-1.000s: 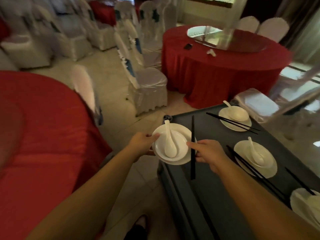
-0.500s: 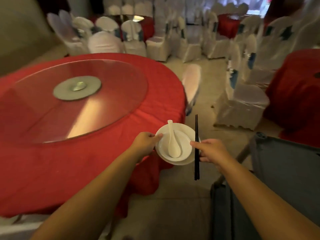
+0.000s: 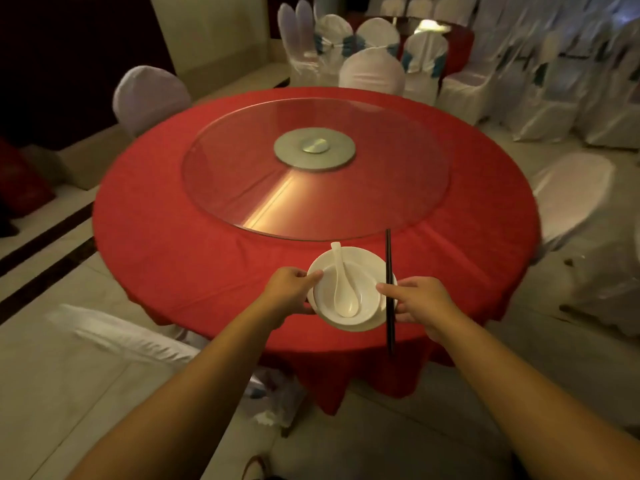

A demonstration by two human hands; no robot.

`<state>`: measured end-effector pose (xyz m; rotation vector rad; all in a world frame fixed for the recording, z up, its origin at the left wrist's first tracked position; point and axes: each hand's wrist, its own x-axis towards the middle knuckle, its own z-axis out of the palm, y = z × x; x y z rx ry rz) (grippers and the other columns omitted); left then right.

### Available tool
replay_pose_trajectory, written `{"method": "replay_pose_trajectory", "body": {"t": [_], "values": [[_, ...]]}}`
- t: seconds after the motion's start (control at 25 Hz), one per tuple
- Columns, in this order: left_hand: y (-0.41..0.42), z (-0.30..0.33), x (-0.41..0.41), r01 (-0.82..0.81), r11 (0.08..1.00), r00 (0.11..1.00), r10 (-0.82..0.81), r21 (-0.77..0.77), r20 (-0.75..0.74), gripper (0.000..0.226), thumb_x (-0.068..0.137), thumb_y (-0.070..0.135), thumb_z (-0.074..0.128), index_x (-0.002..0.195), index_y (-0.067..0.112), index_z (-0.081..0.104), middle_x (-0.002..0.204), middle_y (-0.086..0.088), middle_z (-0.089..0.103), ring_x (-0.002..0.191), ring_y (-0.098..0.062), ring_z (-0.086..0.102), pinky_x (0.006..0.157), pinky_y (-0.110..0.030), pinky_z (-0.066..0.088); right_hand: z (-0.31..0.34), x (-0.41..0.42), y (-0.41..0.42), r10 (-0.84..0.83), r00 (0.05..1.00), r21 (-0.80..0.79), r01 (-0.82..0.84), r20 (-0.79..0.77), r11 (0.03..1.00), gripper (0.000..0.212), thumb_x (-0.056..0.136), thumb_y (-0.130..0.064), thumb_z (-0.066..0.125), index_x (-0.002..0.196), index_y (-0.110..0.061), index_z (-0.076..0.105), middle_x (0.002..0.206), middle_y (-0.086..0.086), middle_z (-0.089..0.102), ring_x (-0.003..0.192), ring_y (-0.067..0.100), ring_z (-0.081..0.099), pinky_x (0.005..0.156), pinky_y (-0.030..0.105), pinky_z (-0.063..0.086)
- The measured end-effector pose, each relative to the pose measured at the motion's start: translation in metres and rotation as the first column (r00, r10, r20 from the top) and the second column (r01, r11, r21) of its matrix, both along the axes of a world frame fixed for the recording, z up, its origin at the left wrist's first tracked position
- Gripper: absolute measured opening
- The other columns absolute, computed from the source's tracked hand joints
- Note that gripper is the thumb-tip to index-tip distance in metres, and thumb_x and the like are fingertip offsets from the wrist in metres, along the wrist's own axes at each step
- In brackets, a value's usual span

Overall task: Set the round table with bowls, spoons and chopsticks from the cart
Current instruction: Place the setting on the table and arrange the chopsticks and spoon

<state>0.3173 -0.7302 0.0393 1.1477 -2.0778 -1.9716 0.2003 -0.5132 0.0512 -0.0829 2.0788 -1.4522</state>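
A white plate [image 3: 374,263] carries a white bowl [image 3: 367,299] with a white spoon [image 3: 341,289] lying in it, over the near edge of the round table [image 3: 173,244] with its red cloth. My left hand [image 3: 294,289] grips the plate's left rim. My right hand [image 3: 420,301] holds the right rim and pinches a pair of black chopsticks [image 3: 389,251], which point away from me along the plate's right side. Whether the plate rests on the cloth or hovers just above it cannot be told.
A glass turntable [image 3: 242,181] with a grey hub covers the table's middle. White-covered chairs stand around: one at far left [image 3: 149,95], one at the back [image 3: 372,72], one at right [image 3: 571,199], one at near left [image 3: 86,368]. More chairs fill the back right.
I have turned left from the cart to face the round table. Both hands carried the plate, bowl, spoon and chopsticks over to its near edge, grips unchanged.
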Motion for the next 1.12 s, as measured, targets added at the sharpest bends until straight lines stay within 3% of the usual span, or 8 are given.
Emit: {"method": "replay_pose_trajectory", "body": {"t": [0.2, 0.32, 0.48, 0.64, 0.76, 0.96, 1.12], "values": [[-0.109, -0.004, 0.032, 0.000, 0.999, 0.997, 0.003, -0.035, 0.083, 0.028, 0.093, 0.027, 0.069, 0.088, 0.000, 0.065, 0.092, -0.017, 0.067, 0.081, -0.031, 0.073, 0.061, -0.049, 0.064, -0.012, 0.026, -0.115, 0.033, 0.999, 0.018, -0.034, 0.021, 0.999, 0.032, 0.079, -0.021, 0.086, 0.096, -0.004, 0.065, 0.096, 0.023, 0.076, 0.088, 0.036, 0.076, 0.073, 0.045, 0.064], [-0.169, -0.005, 0.044, 0.018, 0.997, 0.993, -0.008, -0.077, 0.120, 0.028, 0.093, 0.028, 0.069, 0.083, 0.002, 0.065, 0.079, -0.011, 0.066, 0.072, -0.028, 0.073, 0.058, -0.045, 0.065, -0.020, 0.039, -0.173, 0.037, 0.999, 0.022, -0.038, 0.034, 0.999, 0.030, 0.079, -0.021, 0.086, 0.094, -0.008, 0.063, 0.098, 0.022, 0.075, 0.087, 0.034, 0.076, 0.067, 0.040, 0.064], [-0.226, -0.015, 0.055, 0.047, 0.994, 0.984, -0.029, -0.101, 0.176, 0.028, 0.094, 0.028, 0.069, 0.083, 0.002, 0.067, 0.082, -0.014, 0.071, 0.072, -0.028, 0.075, 0.058, -0.043, 0.065, -0.033, 0.052, -0.229, 0.041, 0.997, 0.019, -0.042, 0.068, 0.999, 0.045, 0.079, -0.021, 0.086, 0.111, 0.000, 0.063, 0.103, 0.020, 0.074, 0.088, 0.032, 0.076, 0.063, 0.037, 0.062], [-0.259, -0.030, 0.058, 0.050, 0.998, 0.968, -0.037, -0.047, 0.246, 0.030, 0.095, 0.025, 0.067, 0.095, -0.005, 0.067, 0.098, -0.024, 0.071, 0.082, -0.035, 0.075, 0.068, -0.051, 0.064, -0.048, 0.056, -0.266, 0.045, 0.997, 0.058, -0.049, 0.056, 0.997, 0.042, 0.078, -0.021, 0.086, 0.106, 0.001, 0.066, 0.101, 0.018, 0.074, 0.088, 0.031, 0.075, 0.066, 0.040, 0.064], [-0.274, -0.035, 0.056, 0.016, 1.000, 0.959, -0.011, -0.013, 0.283, 0.037, 0.096, 0.023, 0.067, 0.107, -0.012, 0.065, 0.106, -0.031, 0.069, 0.093, -0.043, 0.072, 0.080, -0.056, 0.061, -0.060, 0.051, -0.285, 0.061, 0.996, 0.061, -0.065, 0.069, 0.996, 0.038, 0.076, -0.020, 0.087, 0.101, -0.001, 0.067, 0.099, 0.018, 0.074, 0.083, 0.027, 0.074, 0.061, 0.037, 0.064], [-0.290, -0.046, 0.056, -0.011, 1.000, 0.947, 0.006, 0.014, 0.320, 0.039, 0.097, 0.021, 0.065, 0.112, -0.015, 0.061, 0.114, -0.035, 0.066, 0.078, -0.036, 0.070, 0.051, -0.039, 0.063, -0.083, 0.042, -0.313, 0.108, 0.989, 0.083, -0.117, 0.102, 0.990, 0.033, 0.074, -0.020, 0.088, 0.092, -0.008, 0.064, 0.095, 0.014, 0.073, 0.081, 0.025, 0.074, 0.058, 0.036, 0.063], [-0.311, -0.067, 0.048, 0.017, 1.000, 0.933, -0.024, 0.023, 0.358, 0.039, 0.097, 0.021, 0.065, 0.111, -0.015, 0.060, 0.106, -0.032, 0.067, 0.083, -0.037, 0.070, 0.069, -0.048, 0.064, -0.106, 0.040, -0.330, 0.096, 0.987, 0.126, -0.113, 0.132, 0.986, 0.029, 0.073, -0.021, 0.088, 0.089, -0.010, 0.066, 0.094, 0.012, 0.075, 0.081, 0.025, 0.075, 0.065, 0.039, 0.065]]}}
